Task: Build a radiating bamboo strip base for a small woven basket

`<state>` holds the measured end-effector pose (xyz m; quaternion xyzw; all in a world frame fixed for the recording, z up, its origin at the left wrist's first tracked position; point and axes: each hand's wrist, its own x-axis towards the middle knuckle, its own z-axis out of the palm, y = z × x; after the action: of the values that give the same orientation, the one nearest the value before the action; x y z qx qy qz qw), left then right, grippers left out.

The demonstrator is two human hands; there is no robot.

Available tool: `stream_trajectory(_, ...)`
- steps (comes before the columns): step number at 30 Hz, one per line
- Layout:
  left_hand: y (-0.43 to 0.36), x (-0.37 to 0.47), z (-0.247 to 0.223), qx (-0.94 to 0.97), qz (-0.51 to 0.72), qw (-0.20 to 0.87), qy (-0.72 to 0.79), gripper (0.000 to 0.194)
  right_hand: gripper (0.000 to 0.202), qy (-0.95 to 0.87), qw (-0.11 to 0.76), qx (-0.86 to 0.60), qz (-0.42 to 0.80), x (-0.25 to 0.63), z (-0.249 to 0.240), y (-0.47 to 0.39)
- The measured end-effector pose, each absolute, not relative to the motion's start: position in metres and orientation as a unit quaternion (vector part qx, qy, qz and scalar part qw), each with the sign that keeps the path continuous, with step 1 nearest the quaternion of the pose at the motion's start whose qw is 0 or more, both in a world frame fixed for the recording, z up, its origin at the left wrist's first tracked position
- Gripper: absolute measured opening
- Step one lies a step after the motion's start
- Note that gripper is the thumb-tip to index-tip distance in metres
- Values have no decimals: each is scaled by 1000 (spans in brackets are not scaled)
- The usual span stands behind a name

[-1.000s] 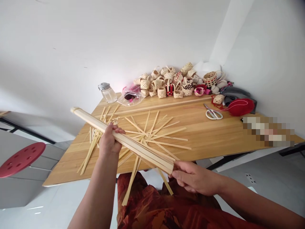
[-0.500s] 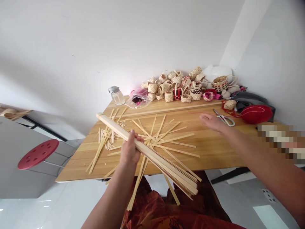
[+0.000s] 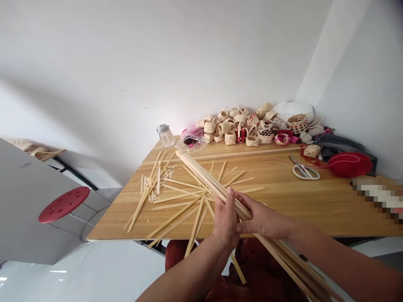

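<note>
A long bundle of pale flat bamboo or wood strips (image 3: 199,168) slants across the table toward my lap. My left hand (image 3: 226,216) is wrapped round its middle, thumb on top. Right beside it, my right hand (image 3: 260,218) also grips the bundle, fingers over the far side and thumb on the near side. Beneath lies a star of crossed strips (image 3: 185,193), fanned out on the wooden table (image 3: 302,205). The bundle and my hands hide part of the star's centre and right side. One strip of the star hangs past the table edge over my lap.
Small woven baskets (image 3: 230,137) are piled along the wall, with a glass jar (image 3: 166,136) and a plastic bag (image 3: 192,142) to their left. Scissors (image 3: 304,171) and red yarn (image 3: 351,163) lie at right. Loose strips (image 3: 146,191) and scraps lie at left, near a red stool (image 3: 64,204).
My right hand has come in from the right and taken hold of the bundle beside my left hand. The bundle has shifted right and toward me. The view has tilted slightly.
</note>
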<state>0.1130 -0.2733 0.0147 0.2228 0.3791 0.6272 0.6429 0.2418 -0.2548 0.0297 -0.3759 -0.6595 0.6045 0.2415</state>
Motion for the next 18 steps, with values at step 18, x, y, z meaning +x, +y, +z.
stream_trajectory(18,-246,15,27,251,635,638,355,42,65,-630,131,-527,556,320,-17,-354)
